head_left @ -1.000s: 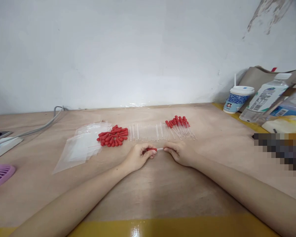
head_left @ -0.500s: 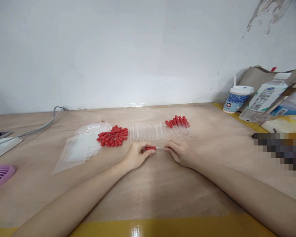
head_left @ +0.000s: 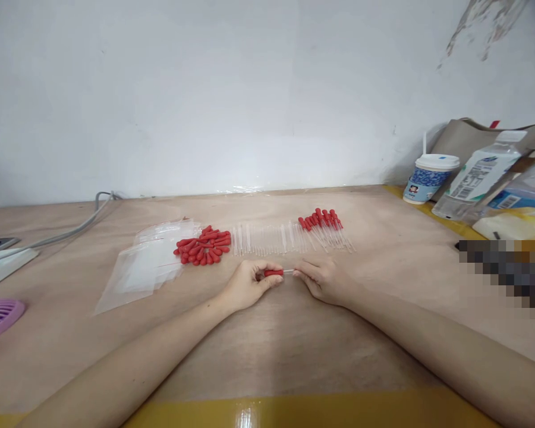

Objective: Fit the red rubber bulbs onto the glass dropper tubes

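Note:
Between thumb and fingers, my left hand (head_left: 252, 283) pinches a red rubber dropper bulb (head_left: 274, 273). My right hand (head_left: 321, 280) is closed on a thin clear glass tube (head_left: 288, 271), whose left end meets the bulb's mouth; how deep it sits inside I cannot tell. Behind my hands lies a row of loose clear tubes (head_left: 267, 239). Left of that row is a pile of red bulbs (head_left: 204, 246). To its right rest several droppers with red bulbs fitted on tubes (head_left: 323, 223).
Clear plastic bags (head_left: 145, 264) lie left of the bulbs. A grey cable (head_left: 78, 229) and a purple slatted object (head_left: 2, 318) are at the far left. A paper cup (head_left: 430, 178) and a plastic bottle (head_left: 479, 175) stand at the back right, by a wall.
Both hands have shifted slightly toward me. My right hand is closer to my left, and less of the tube shows between the fingers and the bulb.

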The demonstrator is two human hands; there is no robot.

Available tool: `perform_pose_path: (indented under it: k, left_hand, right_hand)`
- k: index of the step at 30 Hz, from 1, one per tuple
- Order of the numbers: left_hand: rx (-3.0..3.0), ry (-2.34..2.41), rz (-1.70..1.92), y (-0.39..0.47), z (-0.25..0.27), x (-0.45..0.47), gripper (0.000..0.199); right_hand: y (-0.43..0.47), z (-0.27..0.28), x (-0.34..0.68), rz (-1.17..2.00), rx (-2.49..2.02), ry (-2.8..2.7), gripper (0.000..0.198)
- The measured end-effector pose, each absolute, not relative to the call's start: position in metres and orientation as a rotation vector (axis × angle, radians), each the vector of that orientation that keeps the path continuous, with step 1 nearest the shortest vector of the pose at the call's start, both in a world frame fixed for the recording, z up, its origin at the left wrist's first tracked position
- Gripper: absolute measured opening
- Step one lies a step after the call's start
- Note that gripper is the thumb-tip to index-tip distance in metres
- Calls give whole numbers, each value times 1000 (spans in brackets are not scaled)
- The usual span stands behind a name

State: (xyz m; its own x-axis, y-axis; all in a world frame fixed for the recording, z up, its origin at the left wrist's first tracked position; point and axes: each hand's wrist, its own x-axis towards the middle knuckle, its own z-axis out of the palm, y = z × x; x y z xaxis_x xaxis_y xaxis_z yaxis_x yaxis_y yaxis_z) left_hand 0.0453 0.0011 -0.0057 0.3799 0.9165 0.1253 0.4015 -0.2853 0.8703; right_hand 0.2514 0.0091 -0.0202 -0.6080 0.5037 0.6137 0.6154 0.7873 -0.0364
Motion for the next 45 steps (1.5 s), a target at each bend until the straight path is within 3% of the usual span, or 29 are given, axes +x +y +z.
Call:
perform_pose_path:
  k: [14, 18, 22, 27, 30, 37, 45]
  left_hand:
    - [2117, 1103, 893, 3, -7, 43, 20]
    - [2137, 1119, 948, 4, -4, 42, 30]
    - [2135, 1251, 1046, 8, -4, 40, 41]
    - [2313, 1253, 845, 9, -2, 40, 13]
    - [2361, 1235, 797, 8, 0, 42, 13]
    - [2362, 1234, 798, 8, 0, 42, 12]
    - [2360, 1226, 793, 7, 0, 42, 12]
  right_hand:
    - [10, -18, 250, -16, -960, -2405, 30]
    - [7, -14, 249, 28, -1017, -2424, 26]
    - [8, -13, 251, 217, -1070, -2219, 20]
    - [33, -12, 264, 672, -1296, -1776, 15]
    - [54, -2, 277, 879, -1421, -1597, 19]
    - [81, 22, 281, 121, -1930, -1649, 28]
    - [85, 2, 272, -100, -2025, -1788, 26]
